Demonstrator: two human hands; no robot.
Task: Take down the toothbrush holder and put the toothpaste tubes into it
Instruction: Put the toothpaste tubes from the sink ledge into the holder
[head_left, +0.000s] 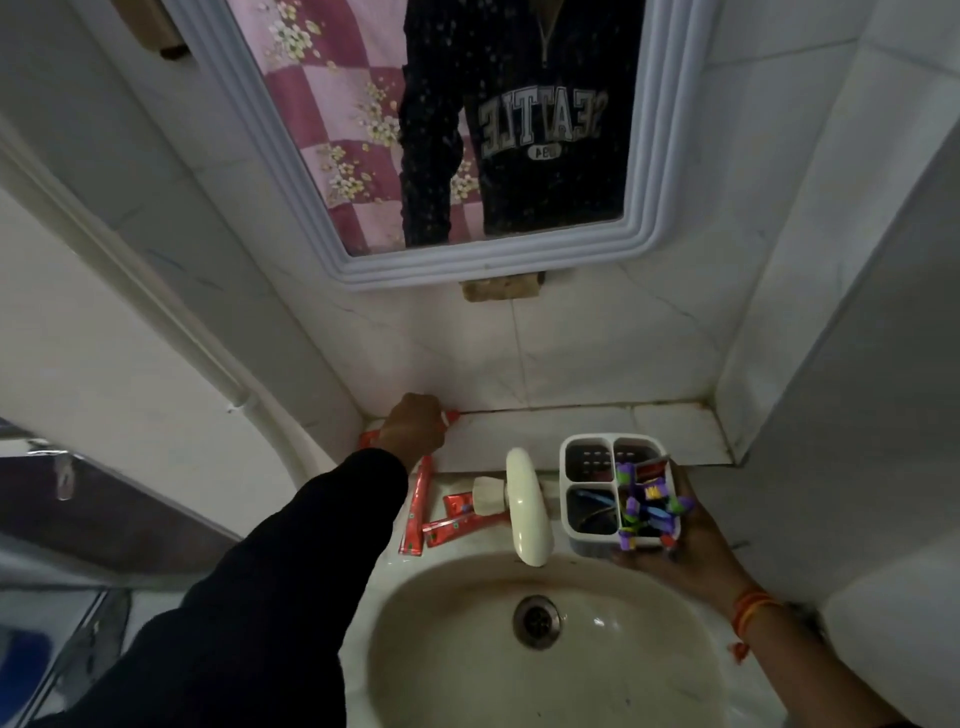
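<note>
My right hand (680, 551) grips a white toothbrush holder (587, 447) with several compartments, held over the sink's right rim. Purple and green toothbrushes (649, 506) stick out of its front right compartment. My left hand (413, 423) reaches to the tiled ledge at the back left and is closed on a red toothpaste tube (451, 415), whose white cap end shows past the fingers. Three more red toothpaste tubes (418, 512) lie on the sink's left rim, beside the tap.
A cream tap (527, 512) juts over the basin (540, 654), which has a metal drain. A tiled ledge (597, 426) runs along the back wall under a white-framed mirror (467, 260). A pipe runs down the left wall.
</note>
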